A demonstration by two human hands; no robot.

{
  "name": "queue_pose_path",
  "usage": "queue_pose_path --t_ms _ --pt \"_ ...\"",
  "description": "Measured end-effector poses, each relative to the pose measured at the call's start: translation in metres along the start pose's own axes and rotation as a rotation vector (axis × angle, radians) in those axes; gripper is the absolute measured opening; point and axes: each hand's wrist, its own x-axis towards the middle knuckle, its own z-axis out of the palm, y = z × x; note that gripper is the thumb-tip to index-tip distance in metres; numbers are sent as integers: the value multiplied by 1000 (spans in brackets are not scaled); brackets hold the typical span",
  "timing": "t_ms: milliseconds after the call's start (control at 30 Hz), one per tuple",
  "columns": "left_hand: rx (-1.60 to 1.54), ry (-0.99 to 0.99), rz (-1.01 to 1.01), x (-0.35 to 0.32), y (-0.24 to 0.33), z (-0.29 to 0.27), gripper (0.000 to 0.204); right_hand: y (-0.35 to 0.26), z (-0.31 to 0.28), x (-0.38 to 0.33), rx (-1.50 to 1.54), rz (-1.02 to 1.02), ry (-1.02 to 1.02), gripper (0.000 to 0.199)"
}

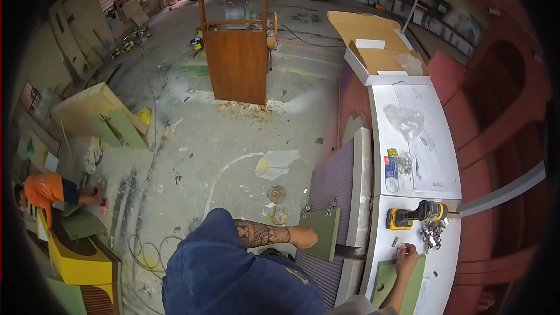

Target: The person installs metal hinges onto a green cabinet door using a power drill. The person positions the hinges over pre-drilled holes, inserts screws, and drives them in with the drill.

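Note:
My left hand (pixel 304 237) is closed at the left edge of a small green panel (pixel 322 232), with its fingers partly hidden. Metal hinges (pixel 332 204) sit at that panel's upper corners, and it stands tilted against a purple ribbed panel (pixel 332 181). Over the white tabletop (pixel 382 195) my right hand (pixel 406 255) is pinched; what its fingertips hold is too small to name. Beside them lies a small metal piece (pixel 395 241). Under my right forearm is another green panel (pixel 415 286) with a round hole. A yellow-and-black cordless drill (pixel 417 214) lies beyond, next to a heap of metal hinges (pixel 432 234).
An open cardboard box (pixel 379 46), plastic bags (pixel 403 119) and a paper sheet (pixel 434 163) lie farther along the table. A brown wooden panel (pixel 236 67) stands on the floor ahead. At left, a person in orange (pixel 45 192) bends over a yellow cabinet (pixel 79 262). A cable (pixel 143 256) coils nearby.

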Motion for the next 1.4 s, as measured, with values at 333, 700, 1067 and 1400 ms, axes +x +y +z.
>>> queue_pose_path --t_ms 333,700,1067,1400 --pt "103 -74 -64 4 -3 0 28 -1 16 27 -368 -153 142 21" --pt "-150 473 139 107 61 -93 19 31 31 28 -173 -45 213 22" --pt "-116 826 238 241 104 -159 78 -1 26 35 -18 20 435 23" --pt "-772 269 312 292 128 -155 51 -9 -1 -47 628 382 735 16"
